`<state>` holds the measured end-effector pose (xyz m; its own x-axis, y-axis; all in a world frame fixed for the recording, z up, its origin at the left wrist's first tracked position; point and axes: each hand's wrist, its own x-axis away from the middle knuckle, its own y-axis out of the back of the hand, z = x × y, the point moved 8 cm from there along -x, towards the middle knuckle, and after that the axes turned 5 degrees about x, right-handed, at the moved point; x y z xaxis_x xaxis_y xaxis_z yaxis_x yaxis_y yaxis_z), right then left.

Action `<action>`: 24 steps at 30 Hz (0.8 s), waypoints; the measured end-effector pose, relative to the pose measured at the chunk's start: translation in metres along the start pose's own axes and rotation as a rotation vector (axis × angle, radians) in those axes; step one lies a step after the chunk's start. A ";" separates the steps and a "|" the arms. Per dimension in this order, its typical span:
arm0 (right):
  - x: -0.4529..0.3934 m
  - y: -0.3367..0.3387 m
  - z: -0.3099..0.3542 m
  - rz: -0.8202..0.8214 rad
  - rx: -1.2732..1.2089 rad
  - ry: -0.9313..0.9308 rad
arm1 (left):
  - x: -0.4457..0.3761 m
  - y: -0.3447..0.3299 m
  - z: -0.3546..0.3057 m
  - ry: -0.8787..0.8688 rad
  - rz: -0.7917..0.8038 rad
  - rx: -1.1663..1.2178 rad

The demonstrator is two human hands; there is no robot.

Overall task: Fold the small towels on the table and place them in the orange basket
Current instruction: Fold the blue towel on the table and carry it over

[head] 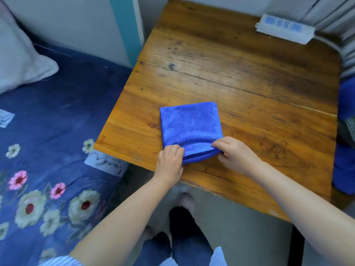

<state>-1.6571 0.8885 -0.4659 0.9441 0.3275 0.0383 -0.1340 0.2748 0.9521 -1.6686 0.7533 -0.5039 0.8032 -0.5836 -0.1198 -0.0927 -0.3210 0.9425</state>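
A small blue towel (190, 125) lies folded into a rough square near the front left of the wooden table (240, 77). My left hand (170, 162) pinches its near left corner. My right hand (233, 154) pinches the near right corner, where the stacked layers bulge slightly off the wood. No orange basket is in view.
A white power strip (285, 28) lies at the table's far right corner. A bed with a blue floral sheet (53, 154) and a pale pillow (21, 58) stands close on the left. Something blue (344, 150) stands beside the table's right edge. My legs are below the table's near edge.
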 end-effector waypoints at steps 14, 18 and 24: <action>0.006 0.034 0.138 0.083 -0.182 -0.056 | 0.129 0.123 0.058 0.054 -0.159 0.022; 0.007 0.039 0.230 0.055 -0.264 0.007 | 0.216 0.191 0.079 0.188 -0.184 0.128; 0.005 0.030 0.381 0.105 -0.327 0.145 | 0.357 0.283 0.120 0.638 -0.317 0.246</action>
<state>-1.5416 0.5535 -0.3218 0.8705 0.4879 0.0649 -0.3393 0.4994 0.7972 -1.4785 0.3644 -0.3175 0.9913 0.0860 -0.0993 0.1312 -0.6026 0.7872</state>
